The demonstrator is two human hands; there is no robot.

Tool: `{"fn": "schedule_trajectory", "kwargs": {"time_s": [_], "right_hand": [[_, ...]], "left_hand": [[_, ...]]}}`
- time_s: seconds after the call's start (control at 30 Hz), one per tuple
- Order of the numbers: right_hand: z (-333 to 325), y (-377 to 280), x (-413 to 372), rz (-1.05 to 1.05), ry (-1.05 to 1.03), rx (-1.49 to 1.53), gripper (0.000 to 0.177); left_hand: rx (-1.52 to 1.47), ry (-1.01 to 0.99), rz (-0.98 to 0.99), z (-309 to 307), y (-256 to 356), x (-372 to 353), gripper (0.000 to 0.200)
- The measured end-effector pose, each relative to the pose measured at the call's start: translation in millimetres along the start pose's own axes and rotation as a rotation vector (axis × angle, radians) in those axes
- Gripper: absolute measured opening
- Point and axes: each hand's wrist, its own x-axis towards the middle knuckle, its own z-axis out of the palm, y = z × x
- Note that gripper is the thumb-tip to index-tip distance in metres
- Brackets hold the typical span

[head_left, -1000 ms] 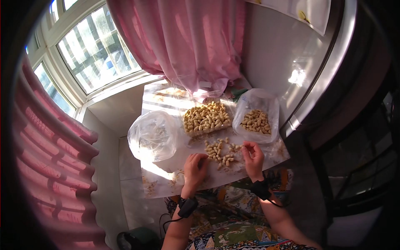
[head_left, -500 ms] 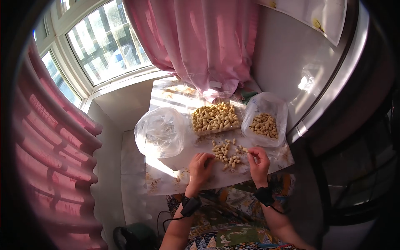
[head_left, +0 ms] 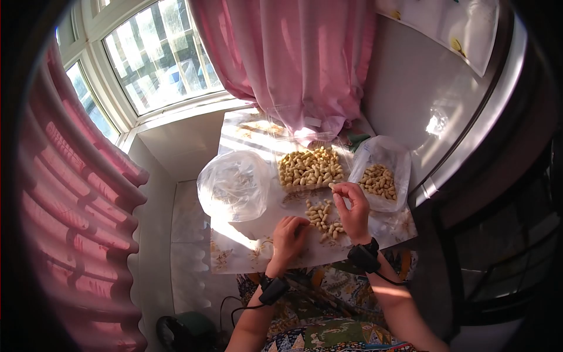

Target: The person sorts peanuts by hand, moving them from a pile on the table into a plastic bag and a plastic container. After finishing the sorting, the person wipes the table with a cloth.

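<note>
Between the thumb and fingertips of my right hand (head_left: pixel 353 212) is a peanut (head_left: pixel 332 186), held above the table near the full container. My left hand (head_left: pixel 287 239) rests on the table with its fingers curled; whether anything is in them is hidden. Just to its right lies a loose pile of unshelled peanuts (head_left: pixel 321 216), partly covered by my right hand. Behind the pile stands a clear container heaped with peanuts (head_left: pixel 311 167). A bag-lined container (head_left: pixel 397 202) at the right holds a smaller heap of peanuts (head_left: pixel 378 180).
A puffed-out, translucent plastic bag or bag-lined container (head_left: pixel 234 186) stands on the left of the floral-covered table (head_left: pixel 234 258). A pink curtain (head_left: pixel 293 64) hangs down to the table's back edge. A window (head_left: pixel 161 56) is at the left, a wall (head_left: pixel 422 76) at the right.
My right hand has risen from the right edge of the pile and moved left and away from me, with a peanut in its pinch. The left hand stays beside the pile.
</note>
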Motion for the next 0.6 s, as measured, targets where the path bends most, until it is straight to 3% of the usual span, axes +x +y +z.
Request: {"fn": "schedule_trajectory", "kwargs": {"time_s": [0.3,0.6], "right_hand": [[8.4,3.1,13.1,-0.008,-0.118,-0.055,0.030],[-21.7,12.3,-49.8,0.042,-0.146,-0.201,0.024]], "left_hand": [[-0.011,-0.014,-0.033,-2.0,4.3,-0.2,0.014],[0.010,-0.007,-0.013,1.1,-1.6,-2.4,0.015]]}}
